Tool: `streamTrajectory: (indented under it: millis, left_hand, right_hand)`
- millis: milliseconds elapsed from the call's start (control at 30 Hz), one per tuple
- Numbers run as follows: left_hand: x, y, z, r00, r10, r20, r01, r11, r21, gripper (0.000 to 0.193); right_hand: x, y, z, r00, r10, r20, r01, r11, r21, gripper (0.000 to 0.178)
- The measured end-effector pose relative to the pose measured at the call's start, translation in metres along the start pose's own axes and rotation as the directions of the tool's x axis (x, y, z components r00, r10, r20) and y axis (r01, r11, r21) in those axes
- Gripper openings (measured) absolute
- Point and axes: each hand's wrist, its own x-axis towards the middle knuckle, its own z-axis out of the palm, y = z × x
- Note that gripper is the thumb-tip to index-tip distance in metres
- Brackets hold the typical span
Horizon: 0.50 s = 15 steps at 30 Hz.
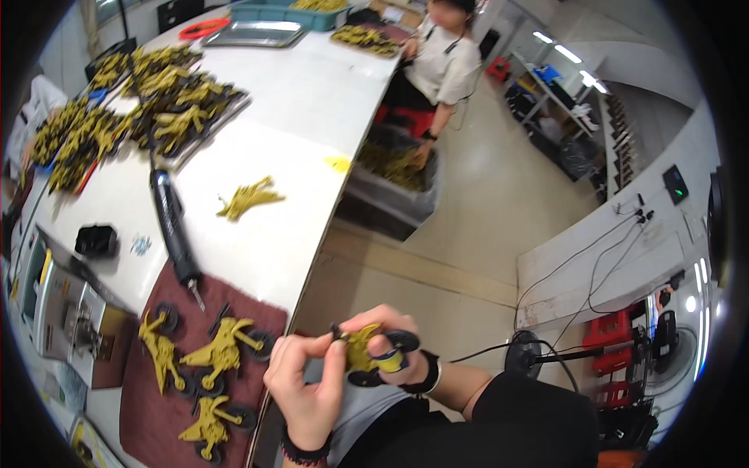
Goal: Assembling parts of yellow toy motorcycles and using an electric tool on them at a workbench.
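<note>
Yellow toy motorcycle [365, 351] pinched between left hand [308, 382] and right hand [386, 343], body partly hidden by fingers.

There is one view only, from a fisheye camera on the person's head. It looks steeply down, close over the hands [343, 374] at the lower edge, with the white tabletop [312, 101] stretching away up-left and the floor [499, 195] bending off to the right.
</note>
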Motion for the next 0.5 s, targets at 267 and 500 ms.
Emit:
streamTrajectory:
  millis: [267,500]
  left_hand:
    - [0.009,0.018,0.001,0.99,0.132,0.057,-0.133,0.991,0.011,0.01]
    - [0.007,0.013,-0.002,0.995,-0.032,0.089,0.041,0.994,-0.097,0.01]
  right_hand:
    - [-0.004,-0.005,-0.002,0.994,0.103,-0.048,-0.09,0.971,0.223,0.043]
    - [0.001,-0.003,-0.008,0.989,-0.131,0.062,0.135,0.988,-0.072,0.042]
